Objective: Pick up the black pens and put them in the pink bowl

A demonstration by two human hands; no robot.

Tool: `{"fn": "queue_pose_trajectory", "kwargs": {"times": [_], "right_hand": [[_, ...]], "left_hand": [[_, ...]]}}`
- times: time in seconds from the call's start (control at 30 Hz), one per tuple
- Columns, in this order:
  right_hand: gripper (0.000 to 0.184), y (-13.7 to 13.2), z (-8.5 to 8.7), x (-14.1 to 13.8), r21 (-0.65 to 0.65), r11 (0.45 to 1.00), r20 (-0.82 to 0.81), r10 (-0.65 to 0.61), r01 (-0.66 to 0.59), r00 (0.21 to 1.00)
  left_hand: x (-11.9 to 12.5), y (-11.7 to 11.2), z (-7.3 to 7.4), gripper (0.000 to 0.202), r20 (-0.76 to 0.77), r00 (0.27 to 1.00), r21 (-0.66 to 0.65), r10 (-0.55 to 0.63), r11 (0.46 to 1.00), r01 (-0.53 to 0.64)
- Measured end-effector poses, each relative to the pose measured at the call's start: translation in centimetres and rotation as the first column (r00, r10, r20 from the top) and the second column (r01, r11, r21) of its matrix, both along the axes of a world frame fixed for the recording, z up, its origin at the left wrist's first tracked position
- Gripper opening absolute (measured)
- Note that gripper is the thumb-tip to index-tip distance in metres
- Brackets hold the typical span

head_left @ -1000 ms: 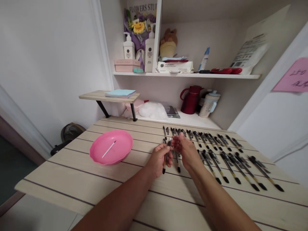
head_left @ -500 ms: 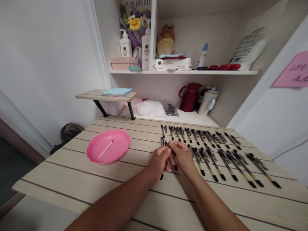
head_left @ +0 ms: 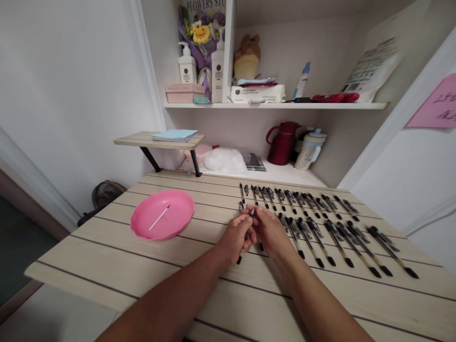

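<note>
My left hand [head_left: 235, 235] is closed around a pen [head_left: 252, 213], whose pointed tip sticks up between its thumb and my right hand. A black end shows below the left fingers; I cannot tell whether it belongs to this pen. Close against the tip, my right hand [head_left: 272, 230] has its thumb and fingers curled in; what they pinch is hidden. Two rows of black pens with clear caps beside them, including a pen [head_left: 342, 242], lie to the right. Some are partly covered by my hands. A thin white refill [head_left: 159, 218] with a dark tip rests in a pink bowl [head_left: 138, 232].
The slatted wooden table [head_left: 107, 266] bears the bowl and pens. At the back left stands a small raised shelf [head_left: 137, 139] with blue paper [head_left: 174, 135]. Behind are a white plastic bag [head_left: 226, 160], a red jug [head_left: 283, 145] and a pale tumbler [head_left: 309, 149].
My right thumb and fingers have shifted slightly off the pen's tip, so the tip now shows between my hands. The view has moved a little; the bowl and rows of pens stay put.
</note>
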State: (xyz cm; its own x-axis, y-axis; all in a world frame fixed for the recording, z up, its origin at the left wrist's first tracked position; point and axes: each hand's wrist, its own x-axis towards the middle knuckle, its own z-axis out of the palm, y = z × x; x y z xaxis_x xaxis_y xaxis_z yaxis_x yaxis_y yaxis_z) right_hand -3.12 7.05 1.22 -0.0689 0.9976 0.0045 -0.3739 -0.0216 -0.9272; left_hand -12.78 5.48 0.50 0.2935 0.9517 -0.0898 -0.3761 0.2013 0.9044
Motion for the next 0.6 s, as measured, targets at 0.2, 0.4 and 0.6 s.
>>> {"fn": "queue_pose_trajectory", "kwargs": {"times": [0.2, 0.4, 0.6], "right_hand": [[0.030, -0.22, 0.13, 0.09, 0.007, 1.000, 0.000, -0.028, 0.028, 1.000], [0.034, 0.01, -0.44, 0.29, -0.045, 0.995, -0.047, 0.085, -0.088, 0.995], [0.029, 0.50, -0.66, 0.43, 0.008, 1.000, -0.042, -0.012, 0.012, 0.999]], "left_hand": [[-0.06, -0.10, 0.16, 0.028, -0.033, 0.999, -0.010, -0.036, 0.999, 0.036], [-0.06, -0.08, 0.20, 0.029, -0.025, 0.999, -0.027, -0.034, 0.999, 0.033], [-0.26, -0.10, 0.49, 0.025, -0.033, 0.998, -0.029, -0.057, 0.998, 0.056]]}}
